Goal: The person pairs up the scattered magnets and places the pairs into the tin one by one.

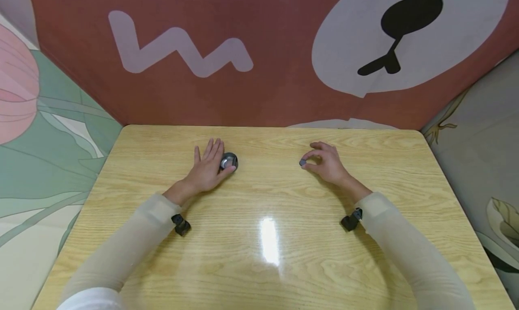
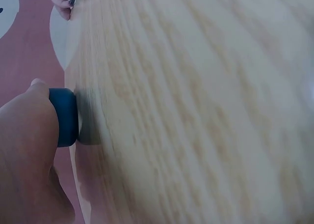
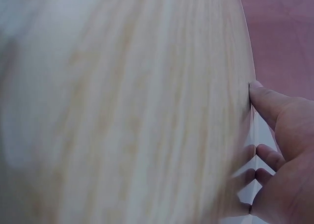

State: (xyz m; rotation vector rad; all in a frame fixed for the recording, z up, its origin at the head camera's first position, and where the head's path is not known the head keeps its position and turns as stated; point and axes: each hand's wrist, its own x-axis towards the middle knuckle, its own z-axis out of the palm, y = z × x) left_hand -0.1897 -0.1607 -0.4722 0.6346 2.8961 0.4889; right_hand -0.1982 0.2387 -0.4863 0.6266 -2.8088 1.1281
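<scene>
My left hand (image 1: 207, 170) lies palm down on the table with its fingers straight. Its thumb and index finger touch a small round dark object (image 1: 229, 160) with a shiny silver middle. From the left wrist, this round object (image 2: 65, 117) shows a smooth blue side, standing on the tabletop against the hand. Across from it, my right hand (image 1: 329, 165) pinches a small dark grey piece (image 1: 302, 162) between thumb and index finger, at the table surface. In the right wrist view the right hand (image 3: 289, 150) hides most of that piece, and its exact kind cannot be told.
The wood-grain table (image 1: 267, 188) reaches back to a red wall (image 1: 275, 93) with a painted cartoon face. Patterned walls flank it at left and right. A bright light reflection lies on the tabletop between the arms. Each sleeved wrist carries a small black camera (image 1: 181, 225).
</scene>
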